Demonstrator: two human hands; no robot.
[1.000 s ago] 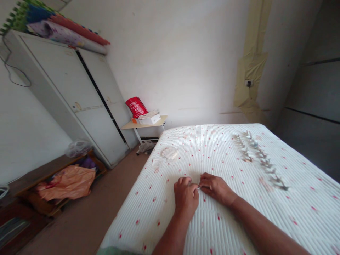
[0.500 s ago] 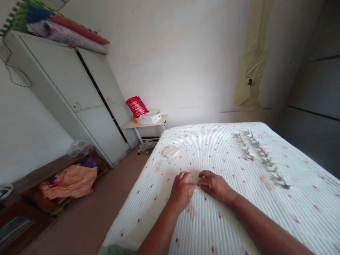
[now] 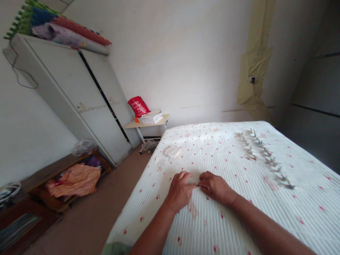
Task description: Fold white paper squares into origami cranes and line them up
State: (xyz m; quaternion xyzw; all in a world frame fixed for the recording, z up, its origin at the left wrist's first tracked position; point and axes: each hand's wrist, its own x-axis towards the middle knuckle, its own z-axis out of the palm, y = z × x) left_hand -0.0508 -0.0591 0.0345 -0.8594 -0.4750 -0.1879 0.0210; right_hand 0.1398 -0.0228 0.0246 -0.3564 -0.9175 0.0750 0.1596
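Head | left hand [image 3: 180,190], right hand [image 3: 217,187] | grips pinching small pale piece [image 3: 197,186] | mattress [image 3: 143,207] beneath

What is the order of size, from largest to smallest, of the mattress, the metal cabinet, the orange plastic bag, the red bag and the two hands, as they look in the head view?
1. Mattress
2. Metal cabinet
3. Orange plastic bag
4. Left hand and right hand: alike, so not ranked
5. Red bag

- Left hand [image 3: 180,191]: one
- Right hand [image 3: 217,188]: one
- Mattress [image 3: 207,230]: one
- Small figures [image 3: 271,162]: two rows; individual number too blurred to count
- Wardrobe [image 3: 63,76]: one
- Red bag [image 3: 138,106]: one
- Small table [image 3: 131,124]: one
- White box [image 3: 153,119]: one
- Wall socket [image 3: 253,79]: one
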